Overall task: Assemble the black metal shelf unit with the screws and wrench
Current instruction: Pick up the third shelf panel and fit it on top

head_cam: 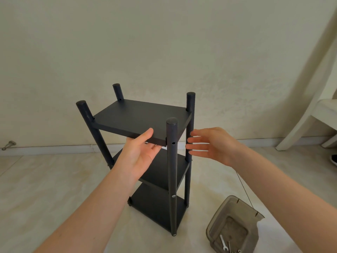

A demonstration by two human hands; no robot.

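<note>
The left forearm reaches in from the near left. Far left, by the skirting, a metal doorstop sits on the tiled floor. The left hand grips the near edge of the top board of the black shelf unit, thumb on top, fingers curled beneath. The unit stands upright mid-scene, three boards between four posts. The right hand is open, fingers straight and spread, holding nothing. Its tips are at the far right post, but contact cannot be told. Near right, a grey tub holds a wrench.
</note>
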